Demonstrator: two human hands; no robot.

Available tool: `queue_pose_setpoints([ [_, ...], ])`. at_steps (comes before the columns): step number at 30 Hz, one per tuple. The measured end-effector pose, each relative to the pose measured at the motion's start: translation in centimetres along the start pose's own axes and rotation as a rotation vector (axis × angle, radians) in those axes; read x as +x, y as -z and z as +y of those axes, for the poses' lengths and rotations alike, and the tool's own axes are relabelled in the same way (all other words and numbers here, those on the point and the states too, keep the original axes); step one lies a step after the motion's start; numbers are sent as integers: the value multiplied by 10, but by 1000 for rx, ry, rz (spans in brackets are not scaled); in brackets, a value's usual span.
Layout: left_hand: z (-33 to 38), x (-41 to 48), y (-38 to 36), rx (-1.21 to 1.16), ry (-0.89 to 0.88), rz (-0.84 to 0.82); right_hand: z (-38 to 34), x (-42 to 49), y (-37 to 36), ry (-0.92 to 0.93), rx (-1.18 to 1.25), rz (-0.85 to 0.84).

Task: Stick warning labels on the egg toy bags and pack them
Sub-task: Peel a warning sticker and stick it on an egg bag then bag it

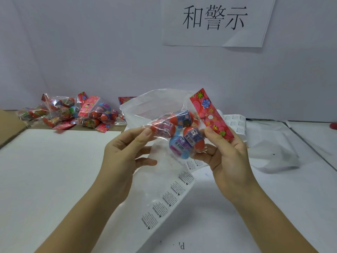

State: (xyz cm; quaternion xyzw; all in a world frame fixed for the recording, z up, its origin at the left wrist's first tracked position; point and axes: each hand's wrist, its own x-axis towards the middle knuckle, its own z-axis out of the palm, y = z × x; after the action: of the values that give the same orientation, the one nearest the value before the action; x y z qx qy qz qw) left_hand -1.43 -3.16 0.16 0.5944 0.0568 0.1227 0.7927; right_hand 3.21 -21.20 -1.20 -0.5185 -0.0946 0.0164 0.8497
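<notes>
In the middle of the frame both hands hold one egg toy bag [175,130] up above the white surface [54,170]. The left hand [125,156] pinches the clear plastic at the bag's left edge between thumb and forefinger, its other fingers loosely curled below. The right hand [226,157] grips the bag's right side, thumb on top beside a red egg and fingers curled beneath the blue one. Inside the clear wrap lie several red and blue eggs with barcode stickers, and the bag's red flowered header card [211,115] slants up and to the left above the right thumb. Below the hands, a strip of warning labels [167,198] runs diagonally toward the lower centre of the frame, lying on the surface. A second sheet of labels [235,123] shows just right of the header card. Behind the held bag a large translucent plastic bag [144,105] stands open. At the middle left, a pile of egg toy bags [69,112] rests on brown cardboard [11,121] against the wall. At the upper right a paper sign [215,21] with large black characters hangs on the wall.
</notes>
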Motion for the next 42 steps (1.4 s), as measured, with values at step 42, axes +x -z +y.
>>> queue_pose_setpoints([
  [42,-9,-7,-7,13,-34,-85,-8,2,6,-42,-65,32],
])
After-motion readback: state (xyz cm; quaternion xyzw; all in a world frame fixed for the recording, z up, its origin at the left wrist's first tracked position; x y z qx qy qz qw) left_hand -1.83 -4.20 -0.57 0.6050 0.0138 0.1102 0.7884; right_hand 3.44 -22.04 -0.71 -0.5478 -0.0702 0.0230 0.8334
